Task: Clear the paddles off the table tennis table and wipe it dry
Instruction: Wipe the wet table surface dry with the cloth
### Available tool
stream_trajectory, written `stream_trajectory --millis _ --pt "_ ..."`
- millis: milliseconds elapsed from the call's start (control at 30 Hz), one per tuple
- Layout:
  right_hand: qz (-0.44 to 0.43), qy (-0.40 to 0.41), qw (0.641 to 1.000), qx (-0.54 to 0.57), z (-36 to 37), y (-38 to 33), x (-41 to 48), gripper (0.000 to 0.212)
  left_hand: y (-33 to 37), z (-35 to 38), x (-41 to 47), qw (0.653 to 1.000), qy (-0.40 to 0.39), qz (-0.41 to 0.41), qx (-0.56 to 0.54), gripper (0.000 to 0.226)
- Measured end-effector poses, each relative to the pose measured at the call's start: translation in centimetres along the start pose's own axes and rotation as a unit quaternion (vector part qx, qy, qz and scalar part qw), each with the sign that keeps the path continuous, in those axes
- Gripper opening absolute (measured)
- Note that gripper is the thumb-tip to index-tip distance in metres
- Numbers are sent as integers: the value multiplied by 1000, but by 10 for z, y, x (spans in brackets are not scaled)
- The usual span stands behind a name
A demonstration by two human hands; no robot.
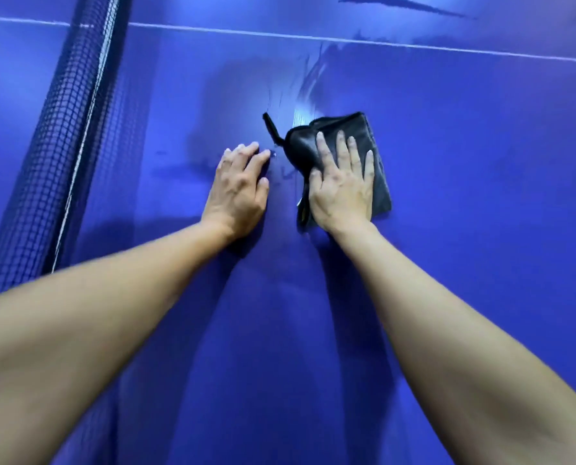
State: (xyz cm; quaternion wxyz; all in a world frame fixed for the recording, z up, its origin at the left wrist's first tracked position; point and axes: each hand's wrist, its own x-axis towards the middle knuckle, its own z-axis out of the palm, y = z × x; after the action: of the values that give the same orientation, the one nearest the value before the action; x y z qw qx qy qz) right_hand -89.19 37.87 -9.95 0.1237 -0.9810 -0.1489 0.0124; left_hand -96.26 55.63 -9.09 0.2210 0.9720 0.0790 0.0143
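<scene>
one blue counter (464, 162) fills nearly the whole view, its surface glossy and marked by one thin white line (414, 44) running across the far part. one dark mesh net (55, 156) with a pale top band stands along the left side, slanting from the top edge down to the left edge. two bare forearms reach in from the bottom corners. there are two grips. the left grip (238, 193) lies palm down on the bare counter, fingers loosely spread and slightly bent, holding nothing. the right grip (342, 189) lies flat with straight, spread fingers pressing on one black folded cloth (333, 125), not curled round it. the cloth rests on the counter near its middle, just right of the left grip and apart from it, well clear of the net. one thin black loop (270, 127) sticks out from the cloth's far left corner. wet streaks (308, 78) show on the surface just beyond the cloth, and a darker smear (404, 5) lies past the white line. nothing of the room beyond the counter can be made out.
</scene>
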Motion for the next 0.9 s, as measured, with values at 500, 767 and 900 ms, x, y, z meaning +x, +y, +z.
stream_trajectory --millis 500,767,900 --pt "-76 -75 994 36 -4 -51 -384 75 -13 -6 -263 992 49 -85 76 53" --pt "-63 -28 997 26 11 -62 -296 70 -50 -20 -200 989 90 -76 92 47" --pt "-23 -4 1000 6 22 -76 -185 66 -75 -28 -137 990 87 -64 93 50"
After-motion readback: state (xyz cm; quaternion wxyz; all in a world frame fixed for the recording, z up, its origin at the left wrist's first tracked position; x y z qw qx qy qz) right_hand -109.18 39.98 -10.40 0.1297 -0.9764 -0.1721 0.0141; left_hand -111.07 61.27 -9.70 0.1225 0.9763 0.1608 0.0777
